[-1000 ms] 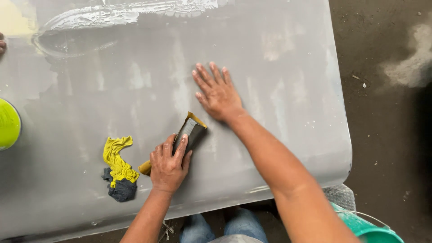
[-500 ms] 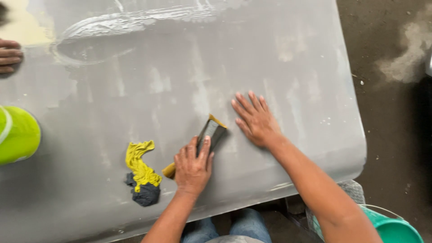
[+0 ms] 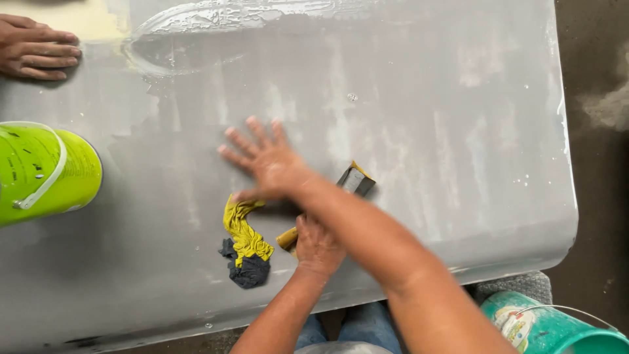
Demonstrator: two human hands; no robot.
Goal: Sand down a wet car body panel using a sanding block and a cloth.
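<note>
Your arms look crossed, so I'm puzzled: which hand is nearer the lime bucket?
Right. The right hand lies spread on the panel, right of the lime bucket. The left hand is farther right and lower, under the right forearm, gripping a tool.

right hand point(image 3: 268, 164) flat on grey panel point(image 3: 426, 131) | left hand point(image 3: 319, 246) grips scraper point(image 3: 354, 180)

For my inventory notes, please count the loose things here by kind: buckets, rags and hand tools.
Buckets: 2, a lime-green bucket and a teal bucket
Rags: 1, a yellow and dark rag
Hand tools: 1, a sanding block
Total: 4
</note>
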